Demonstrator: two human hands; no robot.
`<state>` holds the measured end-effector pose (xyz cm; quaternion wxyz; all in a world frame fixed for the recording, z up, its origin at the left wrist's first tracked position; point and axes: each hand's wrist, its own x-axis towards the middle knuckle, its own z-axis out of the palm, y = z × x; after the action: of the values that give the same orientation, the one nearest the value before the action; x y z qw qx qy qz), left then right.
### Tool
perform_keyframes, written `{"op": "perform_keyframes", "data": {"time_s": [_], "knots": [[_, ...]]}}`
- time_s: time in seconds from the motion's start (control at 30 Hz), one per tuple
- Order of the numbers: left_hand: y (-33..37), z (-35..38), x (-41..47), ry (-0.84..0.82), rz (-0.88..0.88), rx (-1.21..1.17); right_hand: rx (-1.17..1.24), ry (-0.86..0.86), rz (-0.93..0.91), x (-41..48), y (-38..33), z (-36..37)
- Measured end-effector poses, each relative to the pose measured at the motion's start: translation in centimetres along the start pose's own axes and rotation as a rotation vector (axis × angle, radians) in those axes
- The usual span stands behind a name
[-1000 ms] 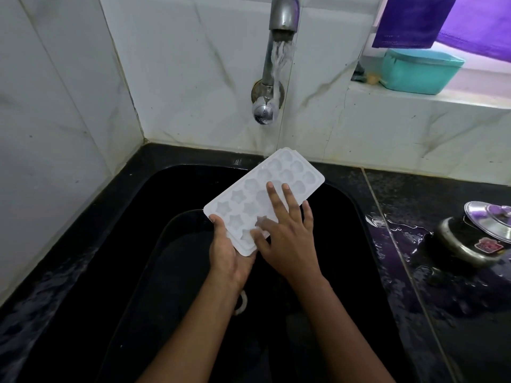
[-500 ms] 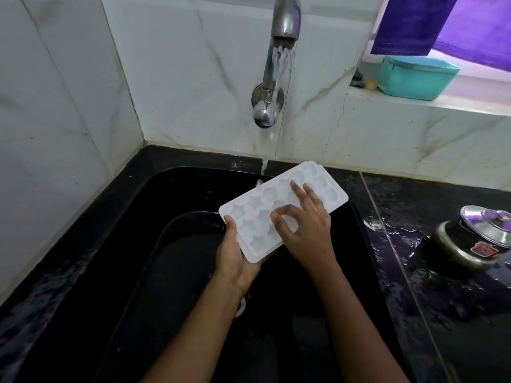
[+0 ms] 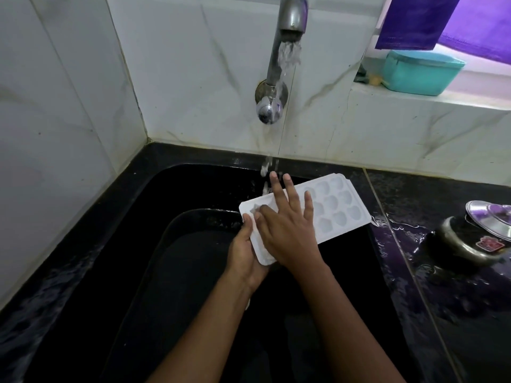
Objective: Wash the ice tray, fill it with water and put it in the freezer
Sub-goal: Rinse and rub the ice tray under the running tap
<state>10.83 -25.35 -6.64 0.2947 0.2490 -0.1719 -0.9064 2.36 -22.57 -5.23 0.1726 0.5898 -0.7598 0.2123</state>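
- A person at a kitchen sink [image 3: 171, 194] holds a white ice tray [image 3: 336, 207] over the basin, under a running tap [image 3: 290, 17]. This looks like the washing step, with filling and freezing yet to come.
- The left hand [image 3: 244, 255] grips the tray's near short end. Its thumb lies on top of the rim and its fingers are hidden beneath. The likely purpose is to steady the tray so the other hand can scrub.
- The right hand [image 3: 287, 230] lies flat and holds nothing. Its fingers [image 3: 290, 190] are straight and spread across the moulded cavities, apparently rubbing them clean.
- The stream [image 3: 287, 55] falls just beyond the right fingertips, at the tray's far edge, which puts the water where the rubbing is being done.
- The tray faces cavities-up. Its long axis runs from the left hand's grip away and to the right, passing under the right palm. The free end points past the right hand towards the wet counter [image 3: 431, 211].
- Whether the tray is level or tipped cannot be told.
- A steel pot [image 3: 467, 241] stands on that counter, well to the right of both hands.
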Motion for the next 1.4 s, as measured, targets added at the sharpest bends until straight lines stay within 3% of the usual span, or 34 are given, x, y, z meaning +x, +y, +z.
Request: {"op": "perform_keyframes", "data": {"time_s": [0.1,0.23,0.37,0.5,0.63,0.77,0.9,1.03,1.2,1.4], "knots": [[0.2,-0.1,0.1,0.001,0.010,0.027,0.023,-0.003,0.010,0.1,-0.8,0.3],[0.2,-0.1,0.4,-0.020,0.024,0.013,0.075,-0.143,-0.020,0.5,0.4,-0.4],[0.2,-0.1,0.5,-0.034,0.039,0.027,-0.020,-0.077,-0.093,0.9,0.2,-0.9],[0.1,-0.2,0.3,-0.019,0.065,0.051,0.027,-0.214,-0.078,0.5,0.8,-1.0],[0.1,0.2,0.0,-0.011,0.067,0.071,-0.033,-0.056,-0.073,0.5,0.2,-0.8],[0.3,0.2,0.0,-0.014,0.068,0.072,0.006,-0.083,-0.077,0.2,0.2,-0.4],[0.0,0.2,0.2,-0.003,0.068,0.077,-0.081,-0.003,-0.071,0.6,0.1,-0.7],[0.1,0.0,0.1,0.020,0.066,0.053,-0.016,-0.082,-0.066,0.1,-0.4,-0.1],[0.1,0.2,0.2,0.027,0.071,0.069,-0.078,-0.002,-0.059,0.6,-0.7,-0.5],[0.1,0.0,0.4,0.059,0.056,0.081,-0.002,-0.212,-0.025,0.7,0.3,-1.0]]}}
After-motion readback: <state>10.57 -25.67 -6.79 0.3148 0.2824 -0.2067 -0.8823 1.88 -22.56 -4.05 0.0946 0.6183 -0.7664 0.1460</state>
